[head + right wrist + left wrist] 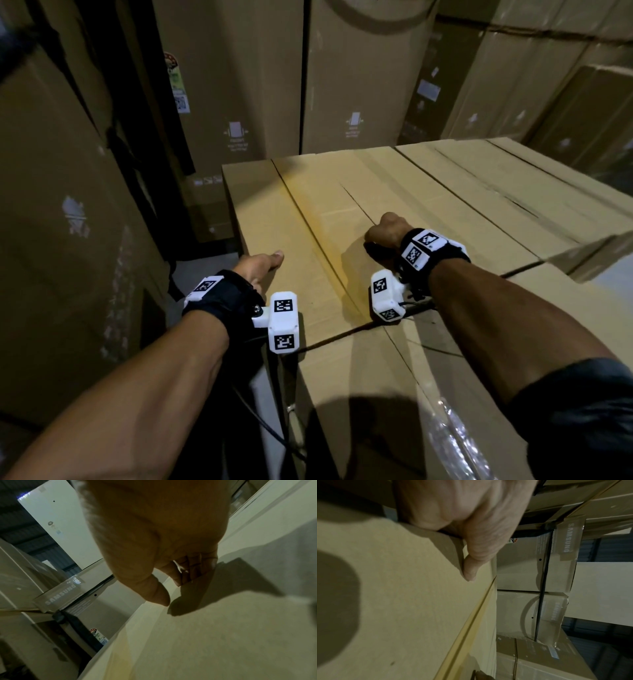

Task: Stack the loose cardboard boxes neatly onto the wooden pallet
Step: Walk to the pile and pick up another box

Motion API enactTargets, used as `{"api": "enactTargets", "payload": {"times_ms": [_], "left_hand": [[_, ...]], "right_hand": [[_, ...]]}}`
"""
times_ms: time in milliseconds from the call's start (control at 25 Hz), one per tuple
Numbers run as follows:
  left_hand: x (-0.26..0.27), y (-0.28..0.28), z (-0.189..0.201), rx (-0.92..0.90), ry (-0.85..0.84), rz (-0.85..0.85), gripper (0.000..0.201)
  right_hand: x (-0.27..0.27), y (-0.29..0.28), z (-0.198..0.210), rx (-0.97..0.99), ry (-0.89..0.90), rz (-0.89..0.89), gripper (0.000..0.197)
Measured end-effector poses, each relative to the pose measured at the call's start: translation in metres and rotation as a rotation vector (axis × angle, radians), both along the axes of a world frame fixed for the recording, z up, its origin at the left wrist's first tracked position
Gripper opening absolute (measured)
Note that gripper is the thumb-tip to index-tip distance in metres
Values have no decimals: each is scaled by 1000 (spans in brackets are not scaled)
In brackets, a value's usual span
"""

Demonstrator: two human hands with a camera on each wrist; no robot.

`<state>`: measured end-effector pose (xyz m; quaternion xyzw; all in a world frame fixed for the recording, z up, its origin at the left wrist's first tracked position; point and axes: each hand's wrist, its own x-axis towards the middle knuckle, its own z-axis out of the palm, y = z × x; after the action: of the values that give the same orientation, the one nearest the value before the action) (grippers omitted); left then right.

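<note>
A large flat cardboard box (308, 219) lies in front of me, with a yellowish tape seam running along its top. My left hand (260, 265) grips its left edge: the thumb (470, 568) lies on the top face (402, 595) and the fingers go over the side, out of sight. My right hand (385, 229) rests on the top further right, its fingers (188, 572) curled into a fist against the cardboard (223, 628), with nothing seen in them. No wooden pallet is in view.
A second box (496, 185) lies alongside on the right, and another (376, 394) sits nearer me, partly under plastic wrap (455, 438). Tall appliance cartons (356, 85) wall in the back and the left (51, 205). A narrow strip of floor (202, 274) shows at the left.
</note>
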<state>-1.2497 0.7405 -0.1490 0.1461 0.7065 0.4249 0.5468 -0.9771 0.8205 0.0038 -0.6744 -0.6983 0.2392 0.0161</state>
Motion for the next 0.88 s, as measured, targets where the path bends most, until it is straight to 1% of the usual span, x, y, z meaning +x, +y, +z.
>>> {"api": "enactTargets", "payload": {"times_ms": [40, 80, 160, 200, 240, 280, 400, 440, 560, 600, 640, 680, 720, 800, 880], "left_hand": [[10, -9, 19, 21, -6, 8, 137], [16, -14, 31, 39, -10, 22, 134], [15, -10, 27, 38, -11, 32, 134], [12, -5, 22, 30, -5, 34, 135], [12, -4, 19, 26, -2, 39, 138], [6, 4, 6, 19, 4, 53, 140], [2, 10, 0, -12, 30, 60, 140], [5, 9, 5, -14, 31, 60, 140], [19, -4, 33, 2, 46, 68, 126], [27, -13, 50, 15, 59, 78, 120], [34, -22, 65, 27, 73, 80, 110], [40, -27, 72, 27, 75, 87, 99], [45, -31, 76, 21, 69, 97, 92], [51, -33, 80, 17, 54, 112, 87], [48, -31, 74, 34, 45, 105, 95]], "right_hand": [[-1, 1, 1, -10, -5, 1, 43], [-1, 1, 2, -13, 10, 10, 46], [-2, 3, 2, -28, 4, 29, 57], [-2, 3, 2, -38, -33, 48, 65], [0, 3, 1, -44, -52, 67, 67], [0, 2, 0, -48, -43, 62, 63], [0, -2, 3, -21, 28, 16, 42], [1, 0, 4, -20, 41, 15, 40], [8, 9, 4, -42, 116, 3, 36], [8, 7, 5, -42, 143, 0, 33], [8, 7, 6, -38, 177, -13, 26], [9, 5, 6, -25, 192, -14, 20], [11, 6, 3, -25, 200, -17, 19], [15, 5, 3, -37, 239, -19, 17], [22, 3, 6, -106, 367, -50, 10]]}}
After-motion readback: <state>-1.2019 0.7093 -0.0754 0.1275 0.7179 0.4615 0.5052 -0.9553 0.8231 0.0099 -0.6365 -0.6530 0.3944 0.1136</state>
